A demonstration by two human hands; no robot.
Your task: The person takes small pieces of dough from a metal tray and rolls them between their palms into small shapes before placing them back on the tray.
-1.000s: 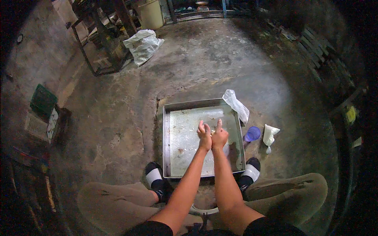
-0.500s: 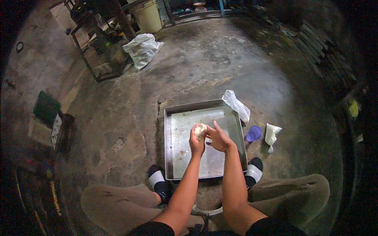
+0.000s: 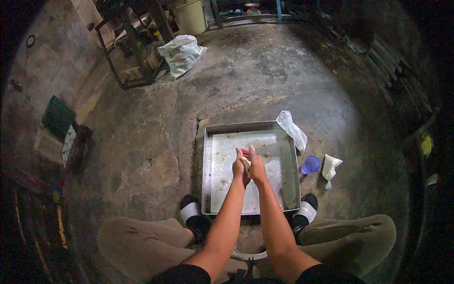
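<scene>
Your left hand (image 3: 238, 168) and right hand (image 3: 257, 168) clamp a pale lump (image 3: 247, 164) above the tray (image 3: 224, 189), with room to both side walls (image 3: 206, 165).

From here the square silvery metal tray (image 3: 222, 189) shows a dull, smeared sheen; the pale lump (image 3: 246, 164) above it looks matt. At the tray's far right corner, a whitish plastic bag (image 3: 292, 132) lies crinkled. The grey concrete floor (image 3: 142, 113) looks rough, cracked.
</scene>
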